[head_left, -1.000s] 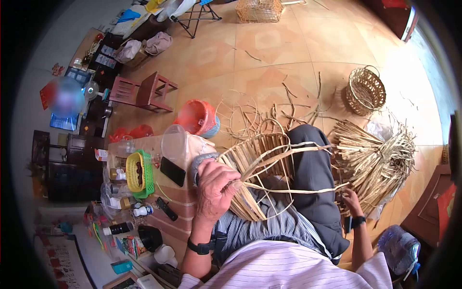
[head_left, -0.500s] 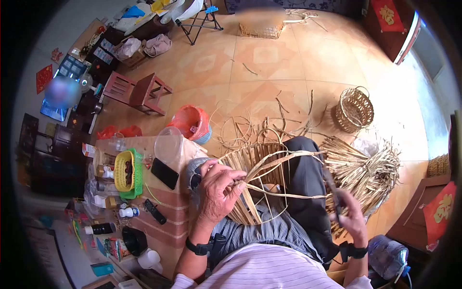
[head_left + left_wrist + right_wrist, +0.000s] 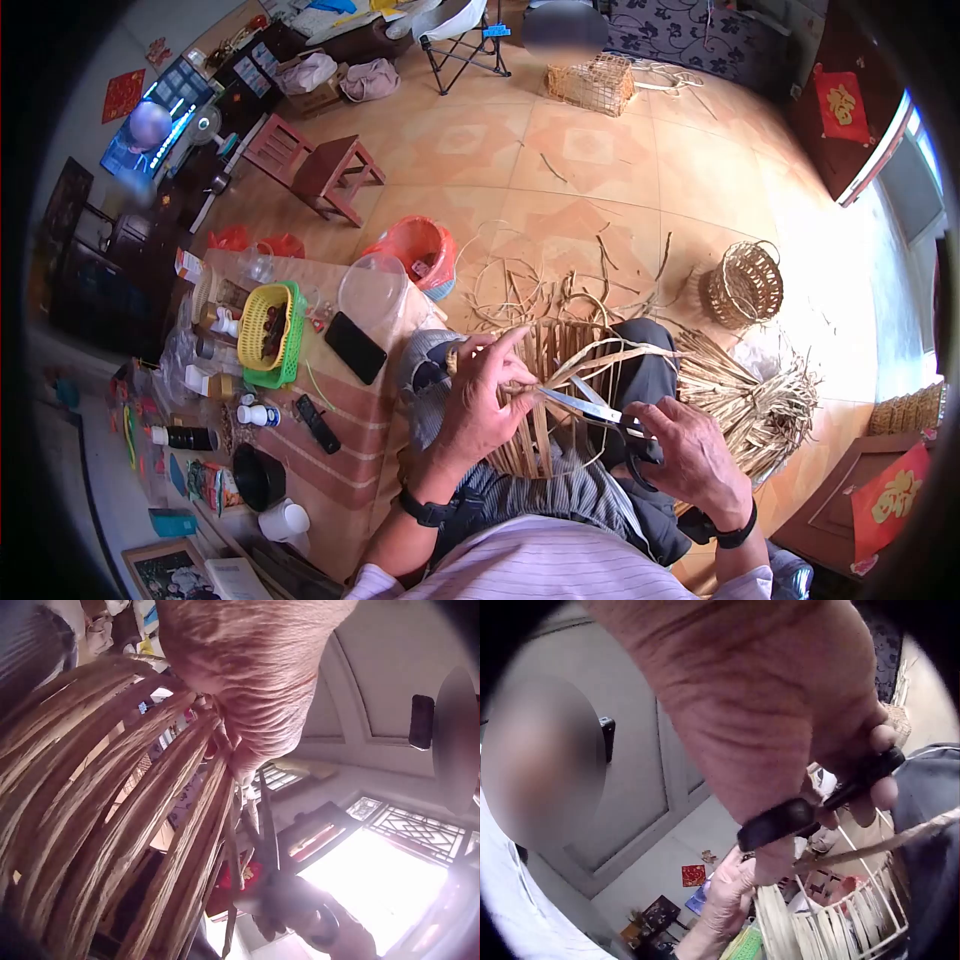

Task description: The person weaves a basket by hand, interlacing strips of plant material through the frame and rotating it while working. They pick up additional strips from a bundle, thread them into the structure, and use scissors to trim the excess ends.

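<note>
A partly woven basket of flat straw-coloured strips (image 3: 541,440) rests on the person's lap. At its rim the left hand (image 3: 482,405) pinches the strips between thumb and fingers. The right hand (image 3: 695,455) grips black-handled scissors (image 3: 597,409), their blades parted and the tips close to the left fingertips, by the strips. In the left wrist view the left hand (image 3: 247,682) covers the rim above the curved strips (image 3: 112,847). The right wrist view shows the right hand (image 3: 780,705) with fingers through the black handles (image 3: 862,780).
A bundle of dry strips (image 3: 755,395) and a finished-looking round basket (image 3: 745,285) lie on the floor to the right, loose strips ahead. At left, a cloth-covered table (image 3: 345,455) holds a phone (image 3: 355,347), a yellow-green basket (image 3: 270,335) and bottles. A red-lined bucket (image 3: 420,250) stands beyond.
The right hand has come up from beside the right leg with the scissors, which now reach the strips by the left hand. The left hand still pinches the rim; the head view has shifted.
</note>
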`<action>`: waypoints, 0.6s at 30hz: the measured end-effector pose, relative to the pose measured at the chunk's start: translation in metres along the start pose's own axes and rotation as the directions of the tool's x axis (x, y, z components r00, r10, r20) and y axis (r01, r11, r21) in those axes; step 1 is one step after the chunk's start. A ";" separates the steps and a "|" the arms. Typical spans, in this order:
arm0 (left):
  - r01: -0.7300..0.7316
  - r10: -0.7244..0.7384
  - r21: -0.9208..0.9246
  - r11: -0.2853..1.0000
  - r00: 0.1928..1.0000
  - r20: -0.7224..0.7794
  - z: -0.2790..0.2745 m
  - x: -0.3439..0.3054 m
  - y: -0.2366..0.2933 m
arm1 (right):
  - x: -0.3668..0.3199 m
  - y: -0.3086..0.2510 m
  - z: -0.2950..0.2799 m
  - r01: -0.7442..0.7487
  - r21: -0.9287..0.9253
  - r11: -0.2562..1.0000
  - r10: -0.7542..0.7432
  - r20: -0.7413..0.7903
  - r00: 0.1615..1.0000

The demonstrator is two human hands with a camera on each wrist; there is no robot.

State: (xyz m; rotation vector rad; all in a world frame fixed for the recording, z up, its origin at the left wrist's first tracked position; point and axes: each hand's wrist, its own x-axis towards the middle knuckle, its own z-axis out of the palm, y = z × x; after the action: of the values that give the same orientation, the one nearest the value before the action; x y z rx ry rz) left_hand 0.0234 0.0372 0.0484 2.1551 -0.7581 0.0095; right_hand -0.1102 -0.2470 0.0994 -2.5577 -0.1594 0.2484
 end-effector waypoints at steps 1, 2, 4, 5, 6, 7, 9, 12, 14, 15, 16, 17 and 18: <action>-0.021 0.021 0.013 1.000 1.000 -0.009 0.000 0.000 -0.002 | 0.004 -0.003 -0.003 0.002 0.021 1.000 -0.002 0.009 1.000; -0.002 0.002 -0.007 1.000 1.000 -0.001 0.000 0.001 0.000 | 0.009 -0.008 -0.005 0.003 0.043 0.999 -0.003 0.019 1.000; 0.022 -0.022 -0.007 1.000 1.000 -0.012 0.003 -0.001 -0.004 | 0.017 -0.016 -0.006 -0.004 0.060 0.998 0.003 0.027 1.000; 0.035 -0.036 -0.009 0.999 0.999 -0.016 0.004 -0.002 -0.006 | 0.020 -0.021 -0.006 -0.012 0.054 0.998 0.011 0.027 1.000; 0.024 -0.025 -0.014 1.000 0.999 -0.024 0.003 -0.002 -0.005 | 0.022 -0.024 -0.005 -0.021 0.048 0.999 0.019 0.029 0.999; 0.013 -0.014 -0.019 1.000 0.999 -0.030 0.001 0.000 -0.002 | 0.023 -0.023 -0.001 -0.002 0.074 0.997 0.002 0.001 1.000; 0.059 -0.061 -0.069 0.996 0.998 -0.034 0.004 -0.002 -0.002 | 0.020 -0.016 0.014 0.021 0.122 0.992 -0.014 -0.057 0.998; 0.122 -0.123 -0.088 0.989 0.992 -0.016 0.007 -0.005 -0.007 | 0.012 -0.010 0.034 0.075 0.289 0.954 -0.036 -0.138 0.990; 0.091 -0.091 -0.081 0.993 0.996 0.000 0.003 -0.001 -0.002 | 0.008 -0.009 0.038 -0.047 0.391 0.919 0.106 -0.131 0.986; 0.114 -0.113 -0.087 0.990 0.993 0.018 0.002 -0.002 -0.002 | 0.011 -0.008 0.033 -0.030 0.428 0.903 0.128 -0.200 0.971; 0.142 -0.144 -0.108 0.984 0.990 -0.006 0.004 -0.005 -0.002 | 0.016 0.004 0.041 0.028 0.546 0.838 0.148 -0.275 0.950; 0.163 -0.168 -0.133 0.978 0.986 -0.023 0.007 -0.005 -0.004 | 0.019 0.019 0.046 0.098 0.640 0.762 0.181 -0.356 0.917; 0.145 -0.153 -0.157 0.977 0.987 -0.043 0.008 -0.007 -0.008 | 0.019 0.026 0.036 0.000 0.570 0.821 0.258 -0.372 0.891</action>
State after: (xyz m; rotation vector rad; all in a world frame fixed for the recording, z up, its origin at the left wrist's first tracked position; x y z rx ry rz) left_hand 0.0200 0.0383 0.0358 2.0511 -0.5460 -0.0663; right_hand -0.0975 -0.2467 0.0524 -1.9668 0.2378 -0.2121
